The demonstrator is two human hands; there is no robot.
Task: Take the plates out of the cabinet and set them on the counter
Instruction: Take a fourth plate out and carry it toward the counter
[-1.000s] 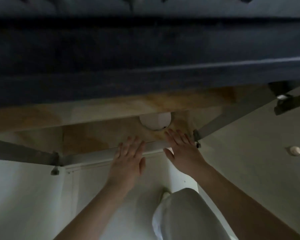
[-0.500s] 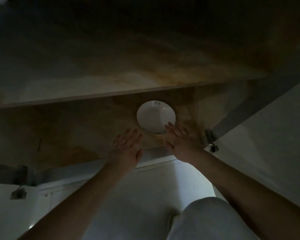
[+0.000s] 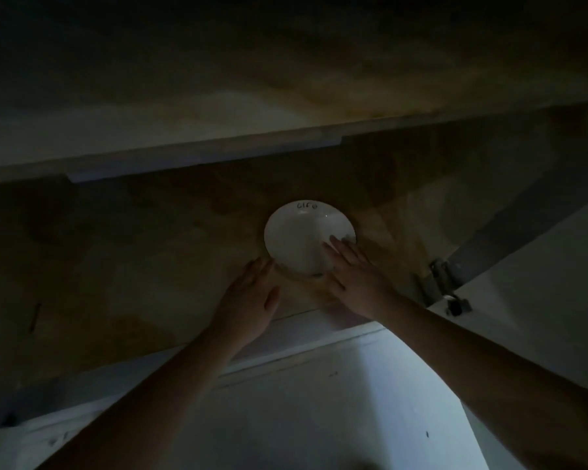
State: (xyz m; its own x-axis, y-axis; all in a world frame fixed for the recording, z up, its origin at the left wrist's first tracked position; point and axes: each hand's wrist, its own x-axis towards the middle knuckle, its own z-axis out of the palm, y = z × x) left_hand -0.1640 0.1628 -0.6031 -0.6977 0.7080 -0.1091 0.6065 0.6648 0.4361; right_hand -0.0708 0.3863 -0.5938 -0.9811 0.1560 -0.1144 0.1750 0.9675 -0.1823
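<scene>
Reaching into a dim cabinet, both hands meet a round white ceramic plate [image 3: 304,240] lying on the brown wooden shelf [image 3: 133,252] just right of frame centre. The right hand [image 3: 357,276] lies with straight, relaxed fingers [image 3: 336,247] over the plate's lower right rim, gripping nothing. The left hand [image 3: 248,300] rests flat on the shelf, fingertips at the plate's lower left edge, likewise unclenched. Dark handwriting on the plate's far rim is too small to read. A metal hinge [image 3: 438,279] sits at right.
</scene>
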